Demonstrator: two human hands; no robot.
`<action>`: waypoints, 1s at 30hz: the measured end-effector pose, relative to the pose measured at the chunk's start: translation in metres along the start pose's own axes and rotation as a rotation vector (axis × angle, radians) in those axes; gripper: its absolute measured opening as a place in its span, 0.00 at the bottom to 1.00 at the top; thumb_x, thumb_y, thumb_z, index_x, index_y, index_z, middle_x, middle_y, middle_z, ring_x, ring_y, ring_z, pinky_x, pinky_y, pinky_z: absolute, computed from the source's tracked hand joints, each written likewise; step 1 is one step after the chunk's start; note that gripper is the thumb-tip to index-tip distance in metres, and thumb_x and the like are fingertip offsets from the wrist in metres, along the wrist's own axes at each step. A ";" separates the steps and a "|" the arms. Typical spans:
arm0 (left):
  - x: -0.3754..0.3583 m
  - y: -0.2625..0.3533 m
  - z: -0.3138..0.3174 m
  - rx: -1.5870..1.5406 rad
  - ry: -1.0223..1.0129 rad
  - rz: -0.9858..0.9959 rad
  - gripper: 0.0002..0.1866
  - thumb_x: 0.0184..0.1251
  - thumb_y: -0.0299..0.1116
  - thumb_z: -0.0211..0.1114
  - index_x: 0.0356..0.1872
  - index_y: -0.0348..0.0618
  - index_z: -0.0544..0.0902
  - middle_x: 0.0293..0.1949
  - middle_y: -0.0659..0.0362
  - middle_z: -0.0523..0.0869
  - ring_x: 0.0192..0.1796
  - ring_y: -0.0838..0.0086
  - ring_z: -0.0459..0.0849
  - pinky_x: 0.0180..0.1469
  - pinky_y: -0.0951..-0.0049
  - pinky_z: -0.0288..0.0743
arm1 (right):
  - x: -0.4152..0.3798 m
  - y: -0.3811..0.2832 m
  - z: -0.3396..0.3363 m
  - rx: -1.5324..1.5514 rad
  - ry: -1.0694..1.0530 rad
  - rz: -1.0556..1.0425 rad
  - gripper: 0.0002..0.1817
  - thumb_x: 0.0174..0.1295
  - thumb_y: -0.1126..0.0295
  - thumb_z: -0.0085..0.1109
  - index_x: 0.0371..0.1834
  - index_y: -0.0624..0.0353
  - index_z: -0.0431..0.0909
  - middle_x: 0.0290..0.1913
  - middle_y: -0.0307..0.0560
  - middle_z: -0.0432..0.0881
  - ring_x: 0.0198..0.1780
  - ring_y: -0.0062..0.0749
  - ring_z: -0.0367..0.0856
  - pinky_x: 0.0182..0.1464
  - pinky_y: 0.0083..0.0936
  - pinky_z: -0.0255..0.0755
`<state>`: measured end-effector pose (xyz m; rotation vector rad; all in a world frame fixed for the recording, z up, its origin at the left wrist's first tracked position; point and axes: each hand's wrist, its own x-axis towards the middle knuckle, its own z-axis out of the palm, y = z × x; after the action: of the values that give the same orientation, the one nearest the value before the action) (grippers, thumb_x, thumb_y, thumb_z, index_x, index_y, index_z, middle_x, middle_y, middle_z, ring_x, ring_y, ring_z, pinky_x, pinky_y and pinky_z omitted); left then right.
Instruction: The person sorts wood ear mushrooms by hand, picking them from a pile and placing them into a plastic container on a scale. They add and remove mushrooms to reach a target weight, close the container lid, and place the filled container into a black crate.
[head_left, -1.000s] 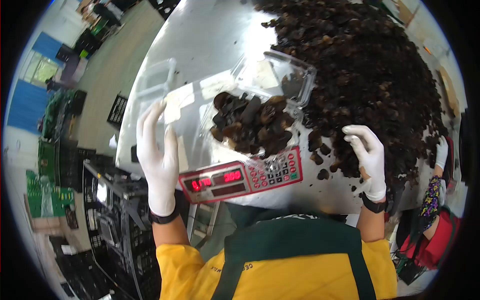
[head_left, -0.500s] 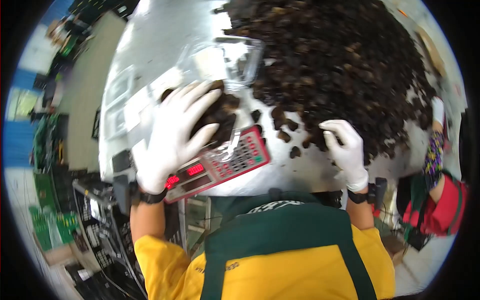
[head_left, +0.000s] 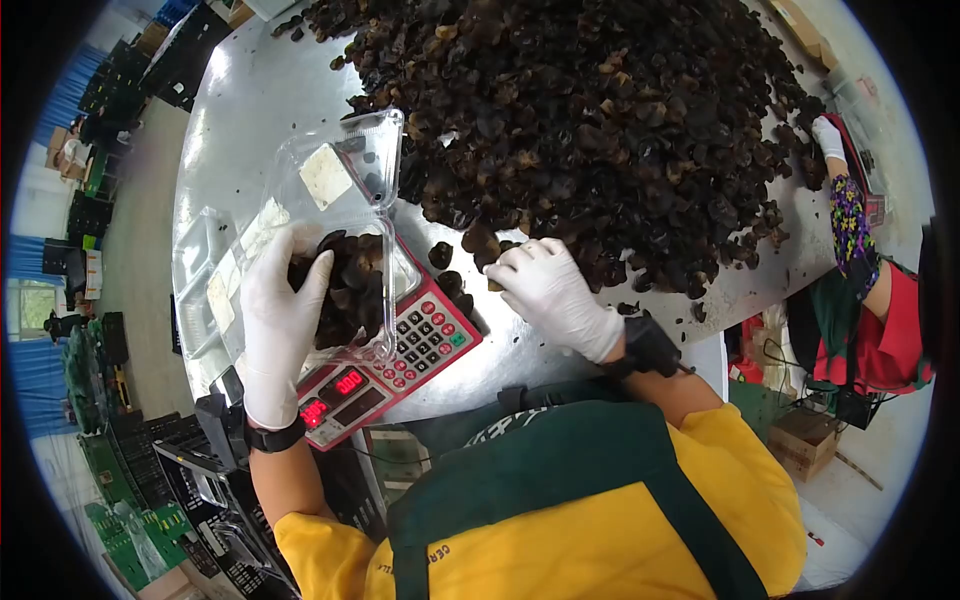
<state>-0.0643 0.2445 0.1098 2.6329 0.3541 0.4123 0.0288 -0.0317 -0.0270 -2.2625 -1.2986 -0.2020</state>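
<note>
My left hand [head_left: 275, 310], in a white glove, rests at the left side of a clear plastic clamshell box [head_left: 388, 290] full of dark wood ear mushrooms [head_left: 350, 295]. Its thumb lies over the mushrooms, apart from the fingers, whose tips are partly hidden. The box stands with its lid open on a red digital scale [head_left: 425, 340] with lit red numbers. My right hand [head_left: 555, 295], also gloved, is closed at the near edge of the big mushroom pile [head_left: 600, 130]. A bit of brown mushroom shows under its fingertips.
Empty clear boxes [head_left: 200, 270] lie left of the scale on the metal table [head_left: 240, 120]. Loose mushrooms lie between scale and pile. At the right, another person's gloved hand [head_left: 828, 138] is beside a second red scale [head_left: 874, 208]. Dark crates [head_left: 215, 500] stand below left.
My left hand has gone from spread over the mushrooms to the box's left side. My right hand has moved left, towards the scale, its fingers now closed. The camera view has shifted.
</note>
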 end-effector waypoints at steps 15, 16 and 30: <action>-0.004 -0.010 -0.008 0.088 0.081 0.139 0.08 0.60 0.20 0.70 0.41 0.39 0.86 0.38 0.54 0.88 0.44 0.60 0.85 0.54 0.65 0.74 | -0.051 0.033 -0.075 0.718 0.109 0.739 0.12 0.63 0.80 0.65 0.50 0.60 0.87 0.41 0.41 0.87 0.35 0.22 0.81 0.42 0.19 0.76; -0.004 -0.008 -0.008 0.087 0.081 0.140 0.08 0.60 0.20 0.70 0.41 0.39 0.86 0.38 0.54 0.88 0.44 0.60 0.85 0.54 0.65 0.74 | -0.049 0.031 -0.071 0.621 0.115 0.633 0.12 0.60 0.79 0.68 0.47 0.60 0.88 0.38 0.41 0.86 0.35 0.24 0.80 0.42 0.20 0.76; -0.014 -0.022 -0.018 0.067 0.307 0.135 0.10 0.56 0.19 0.74 0.39 0.41 0.90 0.35 0.57 0.91 0.43 0.65 0.87 0.68 0.60 0.72 | -0.034 0.021 -0.055 0.135 0.026 0.252 0.16 0.55 0.74 0.70 0.49 0.53 0.86 0.34 0.43 0.86 0.37 0.40 0.83 0.43 0.34 0.76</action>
<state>-0.0872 0.2658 0.1116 2.6672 0.2902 0.8682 0.0347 -0.0942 -0.0002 -2.2722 -0.9718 -0.0514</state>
